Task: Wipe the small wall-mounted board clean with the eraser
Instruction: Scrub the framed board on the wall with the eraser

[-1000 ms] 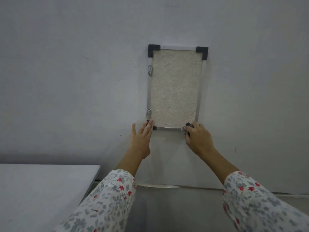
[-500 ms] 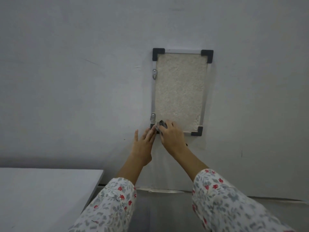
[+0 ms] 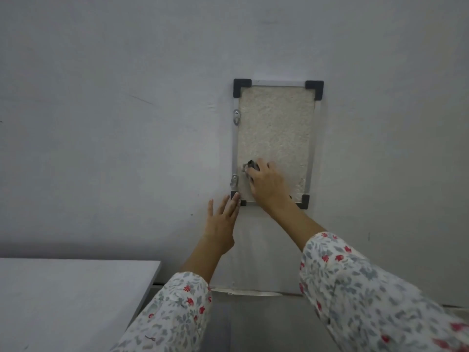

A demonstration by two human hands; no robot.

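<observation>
Eraser now higher on board

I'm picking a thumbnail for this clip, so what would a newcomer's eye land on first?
First, the small framed board with black corner caps, alone on the bare grey wall, right of centre. Next, the right hand pressing a dark eraser against the board's lower left part, while the left hand lies flat with fingertips at the bottom-left corner. The floral sleeves stand out at the bottom.
</observation>
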